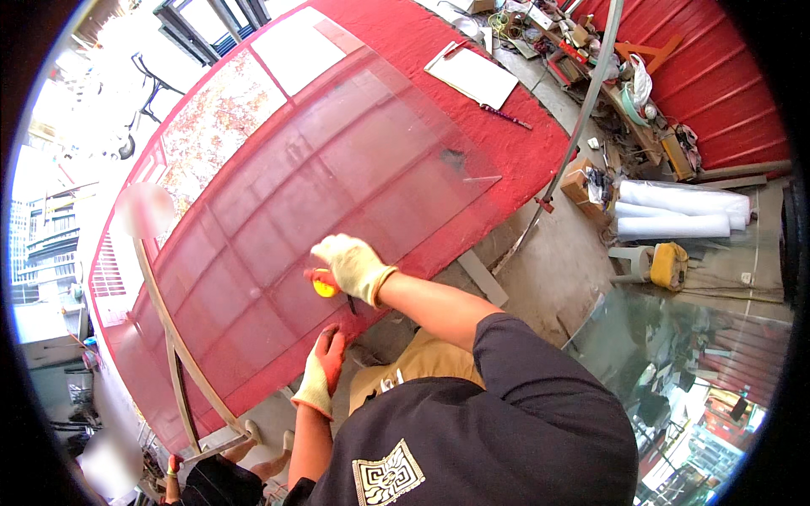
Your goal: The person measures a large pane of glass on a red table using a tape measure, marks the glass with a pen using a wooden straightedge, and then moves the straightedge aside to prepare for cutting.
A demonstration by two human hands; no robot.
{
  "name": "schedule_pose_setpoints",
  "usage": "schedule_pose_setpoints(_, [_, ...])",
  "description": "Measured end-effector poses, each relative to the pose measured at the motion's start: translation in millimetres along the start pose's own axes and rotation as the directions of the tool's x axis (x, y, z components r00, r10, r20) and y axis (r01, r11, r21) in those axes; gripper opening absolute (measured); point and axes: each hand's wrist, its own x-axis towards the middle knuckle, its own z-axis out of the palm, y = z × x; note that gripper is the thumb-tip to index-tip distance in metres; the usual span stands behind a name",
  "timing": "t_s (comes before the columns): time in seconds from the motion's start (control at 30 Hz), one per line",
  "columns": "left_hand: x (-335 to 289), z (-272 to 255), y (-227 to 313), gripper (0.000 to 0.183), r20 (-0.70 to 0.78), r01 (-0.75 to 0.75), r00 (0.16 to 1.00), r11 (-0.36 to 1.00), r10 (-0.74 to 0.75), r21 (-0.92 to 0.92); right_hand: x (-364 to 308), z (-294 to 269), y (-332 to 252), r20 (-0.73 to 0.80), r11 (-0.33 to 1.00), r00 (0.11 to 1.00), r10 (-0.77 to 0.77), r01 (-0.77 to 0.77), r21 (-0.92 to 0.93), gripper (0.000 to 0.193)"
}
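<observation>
A large sheet of clear glass [371,169] lies on a red-covered table [515,118], reflecting a roof frame and windows. Over its near part, my right hand [350,266], in a cream glove with a red palm, is closed around a small yellow tape measure [324,288]. A short black strap hangs below that hand. My left hand [325,363], gloved the same way, is at the table's near edge with its fingers stretched upward. Nothing shows in it; whether its fingertips touch the edge I cannot tell.
At the lower left, a co-worker's gloved hand [175,464] is at a long angled bar frame [173,329] over the glass. A white pad [471,76] and a pen [506,116] lie at the far right. Plastic-wrapped white rolls [675,215] and another glass sheet [624,337] are at right.
</observation>
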Motion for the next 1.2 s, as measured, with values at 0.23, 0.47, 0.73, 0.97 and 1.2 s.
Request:
schedule_pose_setpoints(0.23, [-2,-3,-29,0.051,-0.075,0.159,0.981,0.965,-0.178,-0.207,58,-171,284,-0.682,0.715,0.716,0.148,-0.554,-0.427,0.032])
schedule_pose_setpoints(0.47, [-30,1,-55,0.057,-0.175,0.206,0.952,0.947,-0.252,-0.245,52,-267,318,-0.339,0.414,0.644,0.686,-0.729,-0.545,0.055])
schedule_pose_setpoints(0.73, [-51,-36,-57,0.052,-0.318,0.119,0.935,0.984,-0.155,-0.13,30,-241,574,-0.058,0.565,0.64,0.767,-0.715,-0.411,0.048])
schedule_pose_setpoints(0.97, [-69,-179,-76,0.043,-0.594,-0.117,0.804,0.971,-0.029,-0.207,6,-240,508,0.347,0.046,0.67,0.656,-0.495,0.868,0.027])
schedule_pose_setpoints(1.2, [-77,-410,-186,0.041,-0.727,-0.105,0.634,0.961,0.264,0.258,21,-128,148,0.173,0.094,0.962,0.212,-0.196,0.976,0.046])
